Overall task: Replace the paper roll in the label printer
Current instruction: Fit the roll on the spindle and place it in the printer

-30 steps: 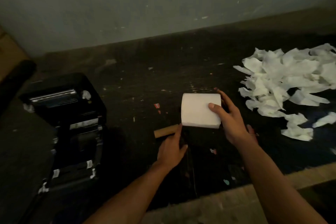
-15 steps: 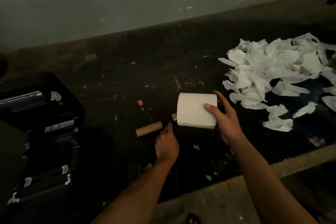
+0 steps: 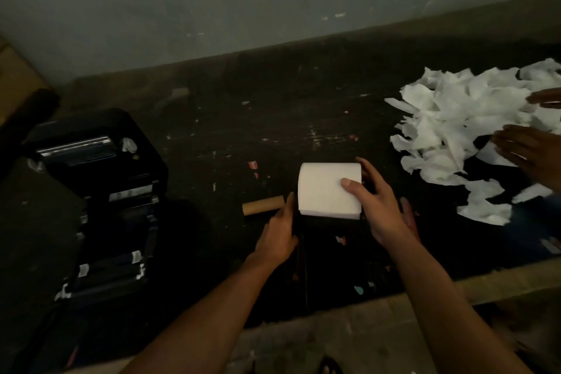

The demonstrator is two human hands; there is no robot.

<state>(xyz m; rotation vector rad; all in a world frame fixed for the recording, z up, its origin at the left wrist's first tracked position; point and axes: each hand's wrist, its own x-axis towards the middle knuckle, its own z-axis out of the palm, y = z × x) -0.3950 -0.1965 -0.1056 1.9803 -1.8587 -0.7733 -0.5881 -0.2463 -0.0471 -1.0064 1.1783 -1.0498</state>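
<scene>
A white paper roll [image 3: 324,190] is held above the dark table near its middle. My right hand [image 3: 378,206] grips its right end, thumb on top. At the roll's left end my left hand [image 3: 279,234] touches it; what its fingers hold is hidden in the dark. An empty brown cardboard core [image 3: 262,205] lies on the table just left of the roll. The black label printer [image 3: 97,191] stands at the left with its lid open and its roll bay dark.
A heap of torn white paper scraps [image 3: 461,136] covers the right of the table. Another person's hands [image 3: 531,152] reach into that heap from the right edge. A grey wall runs along the back. The table's [image 3: 334,100] front edge is pale wood.
The view has shifted, so the printer shows more fully at the left. Another person's hands have come into view at the paper heap. My hands stay on the roll.
</scene>
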